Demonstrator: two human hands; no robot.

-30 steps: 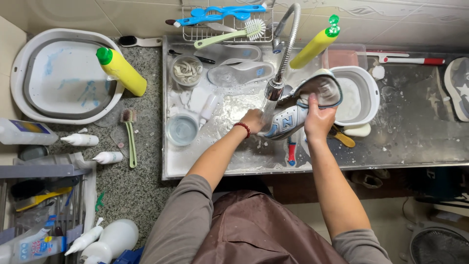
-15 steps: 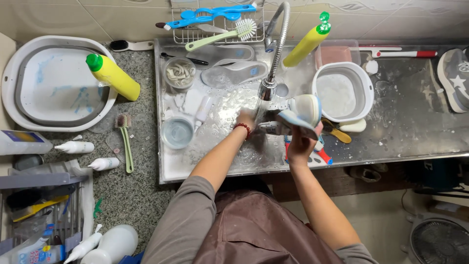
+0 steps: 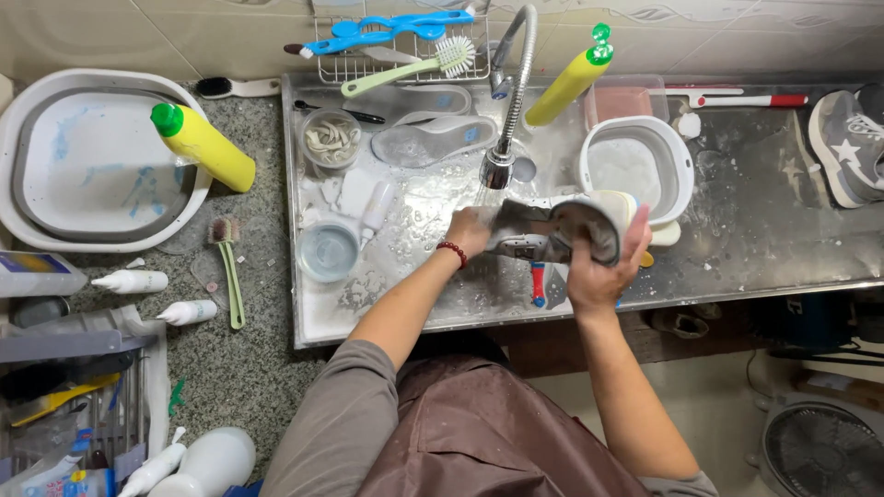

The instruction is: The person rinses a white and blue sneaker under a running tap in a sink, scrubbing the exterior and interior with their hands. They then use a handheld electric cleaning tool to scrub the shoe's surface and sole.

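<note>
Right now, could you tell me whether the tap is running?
Running, it seems: a faint stream falls from the tap onto the shoe, held beneath it by the left hand and right hand.

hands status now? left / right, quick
Left hand: closed on the toe end of the grey sneaker, under the faucet.
Right hand: closed around the sneaker's heel end, fingers over its rim.

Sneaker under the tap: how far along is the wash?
Done: insoles and laces are out, set aside in the sink. In hand: left hand and right hand hold the sneaker under the faucet. Left: a grey shoe waits at right.
</note>
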